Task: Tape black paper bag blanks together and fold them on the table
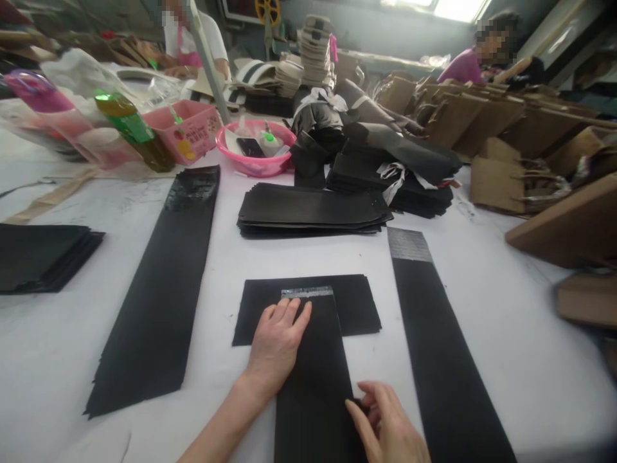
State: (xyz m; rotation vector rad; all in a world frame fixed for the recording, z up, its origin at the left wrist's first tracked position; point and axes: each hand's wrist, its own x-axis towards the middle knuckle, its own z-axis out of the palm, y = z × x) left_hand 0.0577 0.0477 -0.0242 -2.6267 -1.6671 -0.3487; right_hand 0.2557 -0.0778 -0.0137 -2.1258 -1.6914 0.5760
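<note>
A long black strip [313, 386] lies lengthwise in front of me, its far end marked by a shiny grey band. My left hand [279, 341] rests palm-down on it, fingers stretched out flat just short of that band. At the strip's right edge my right hand [383, 418] is closed, thumb and forefinger at a small dark bit of the edge. Underneath the strip's far end, a black rectangular sheet [359, 305] lies crosswise. To the right lies another black strip [448, 341] with a wider grey band at its far end.
A fanned stack of black strips [154, 302] lies at left, another black stack [38, 257] beyond it. Further back are a black pile [313, 209], a pink basin [255, 170] with a phone, a pink basket [187, 132] and a bottle [135, 128]. Brown bags [496, 173] crowd the right. Two people are behind.
</note>
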